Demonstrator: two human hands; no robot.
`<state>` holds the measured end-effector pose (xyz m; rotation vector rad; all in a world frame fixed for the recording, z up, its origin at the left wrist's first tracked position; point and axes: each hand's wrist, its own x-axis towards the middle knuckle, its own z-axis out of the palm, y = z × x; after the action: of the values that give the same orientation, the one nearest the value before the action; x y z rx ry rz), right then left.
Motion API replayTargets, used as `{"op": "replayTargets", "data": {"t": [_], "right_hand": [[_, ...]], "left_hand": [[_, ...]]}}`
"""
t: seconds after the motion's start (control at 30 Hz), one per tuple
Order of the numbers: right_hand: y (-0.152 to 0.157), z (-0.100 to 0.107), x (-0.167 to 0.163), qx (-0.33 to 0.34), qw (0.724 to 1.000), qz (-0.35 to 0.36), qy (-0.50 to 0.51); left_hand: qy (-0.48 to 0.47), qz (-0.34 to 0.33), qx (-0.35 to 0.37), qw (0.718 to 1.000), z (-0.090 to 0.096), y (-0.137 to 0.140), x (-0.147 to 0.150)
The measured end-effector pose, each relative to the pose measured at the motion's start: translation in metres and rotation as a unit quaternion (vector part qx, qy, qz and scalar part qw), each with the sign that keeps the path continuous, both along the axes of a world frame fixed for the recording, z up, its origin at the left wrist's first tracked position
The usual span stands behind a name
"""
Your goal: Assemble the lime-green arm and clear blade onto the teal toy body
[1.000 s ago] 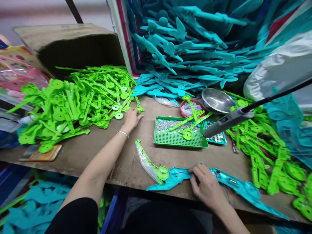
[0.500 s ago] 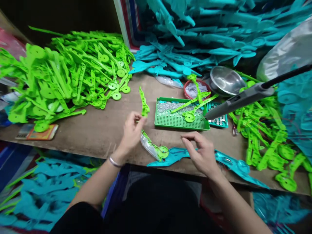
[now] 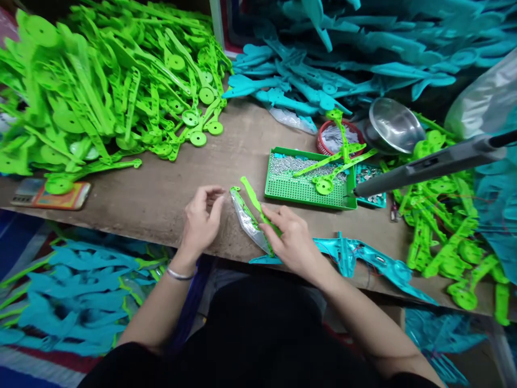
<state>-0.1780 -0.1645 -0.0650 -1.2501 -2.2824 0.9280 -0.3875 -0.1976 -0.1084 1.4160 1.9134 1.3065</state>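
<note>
My right hand grips a narrow bright green plastic part between thumb and fingers, its long end pointing up and left. Just beneath it, a curved green piece with a clear plastic panel lies on the table, its lower end partly hidden by that hand. To the left, my left hand hovers over the tabletop with fingers curled and apart, holding nothing. A long blue plastic shell with thin red wires lies along the front edge, its middle covered by my right hand and wrist.
A green perforated tray of small metal screws has green parts across it. Behind are a red basket and a metal bowl. A grey electric screwdriver hangs at right. Green parts heap at left, blue ones behind.
The narrow green part has passed from my left hand to my right hand, which has moved left. My left hand has let go and opened. The camera view has shifted slightly.
</note>
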Motion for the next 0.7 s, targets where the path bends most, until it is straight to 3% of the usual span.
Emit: {"op": "replayTargets", "data": {"t": [0.1,0.23,0.43,0.7], "right_hand": [[-0.008,-0.009,-0.009,0.043,0.994,0.023,-0.098],[0.004,-0.011,-0.004,0.045,0.995,0.024,-0.085],[0.026,0.002,0.026,0.066,0.996,-0.041,-0.042],[0.001,-0.009,0.011,0.020,0.997,0.020,-0.070]], "left_hand": [[-0.016,-0.033,-0.052,0.998,-0.011,0.030,-0.021],[-0.030,-0.088,-0.090,0.992,-0.019,0.050,-0.023],[-0.021,-0.083,-0.084,0.993,-0.021,0.052,-0.021],[-0.004,-0.066,-0.087,0.994,-0.026,0.053,-0.021]]}}
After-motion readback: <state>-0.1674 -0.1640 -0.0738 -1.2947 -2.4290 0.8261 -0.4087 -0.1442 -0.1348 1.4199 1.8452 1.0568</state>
